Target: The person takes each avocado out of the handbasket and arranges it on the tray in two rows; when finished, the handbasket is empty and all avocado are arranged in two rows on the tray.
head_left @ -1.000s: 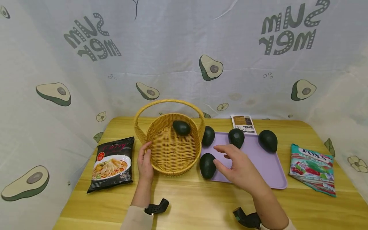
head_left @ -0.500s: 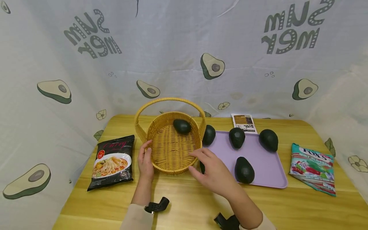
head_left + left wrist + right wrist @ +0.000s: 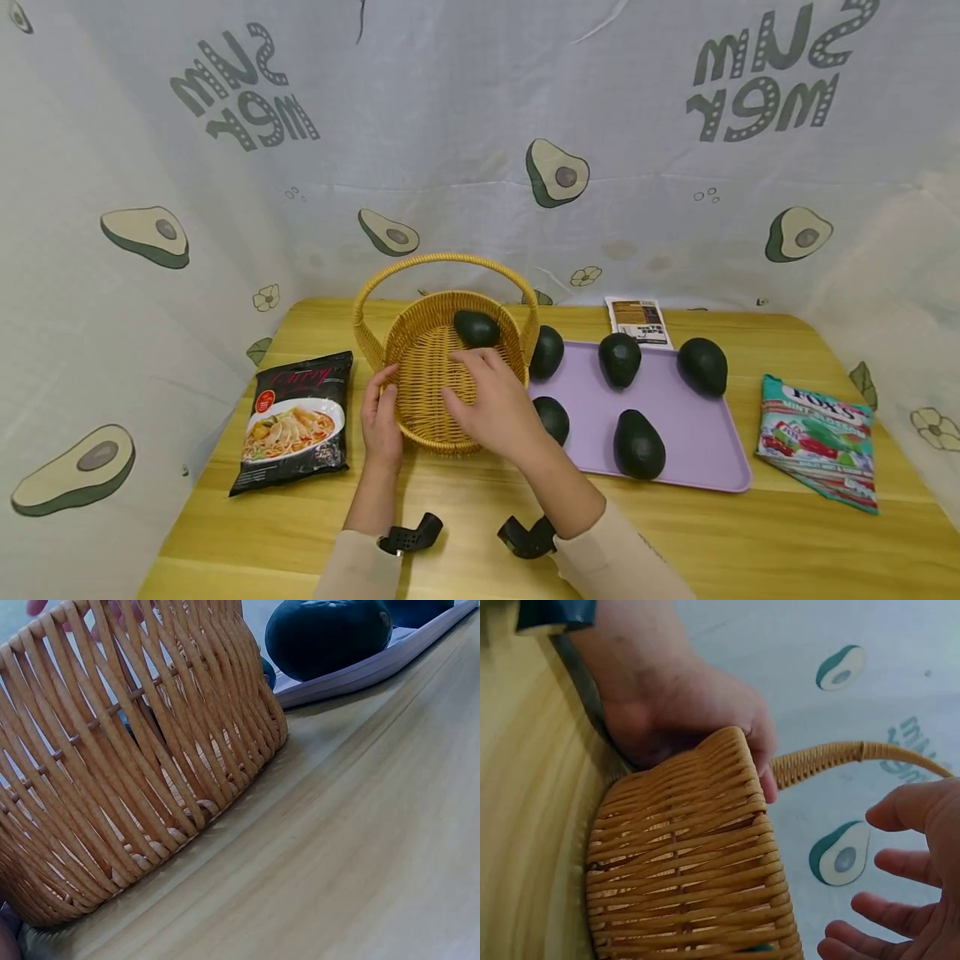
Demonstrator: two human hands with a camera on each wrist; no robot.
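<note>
A round yellow wicker basket (image 3: 420, 392) with a tall arched handle stands mid-table, one dark green avocado (image 3: 477, 329) lying inside at its far side. My left hand (image 3: 382, 421) grips the basket's left rim, fingers over the edge, as the right wrist view also shows. Above the basket's right front part is my right hand (image 3: 495, 408), its fingers spread and holding nothing; in the right wrist view the fingers (image 3: 900, 862) are apart from the rim. On a lilac tray (image 3: 690, 442) sit several more avocados, the nearest front one (image 3: 639, 445) among them.
A black noodle packet (image 3: 294, 421) lies left of the basket. To the tray's right is a teal candy bag (image 3: 817, 442). Behind the tray a small brown-and-white packet (image 3: 639, 322) lies on the wooden table (image 3: 465, 533). A printed curtain (image 3: 450, 167) hangs behind.
My right hand has moved left from over the tray to over the basket, uncovering the front avocado. The left hand stays on the rim. The basket and avocados look unmoved.
</note>
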